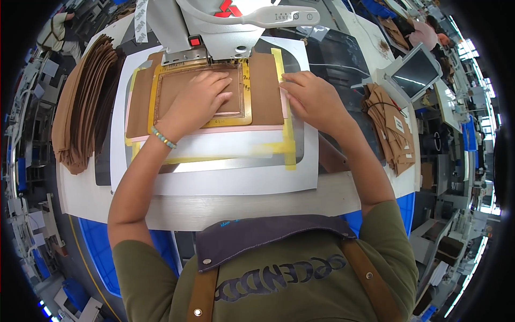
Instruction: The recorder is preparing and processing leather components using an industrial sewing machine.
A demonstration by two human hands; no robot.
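A brown fabric panel lies under a sewing machine head, on a white sheet edged with yellow tape. On the panel sits a yellow rectangular template frame. My left hand rests flat inside the frame, fingers spread over the brown fabric just below the needle area. At the panel's right edge, my right hand touches the taped border with its fingertips. Its fingers are slightly bent and apart, with nothing visible gripped. My left palm hides part of the frame.
A tall stack of brown fabric pieces stands at the left. To the right lie a tied bundle of brown pieces and a screen. A pale handle-shaped device hangs above. Blue bins sit below the table edge.
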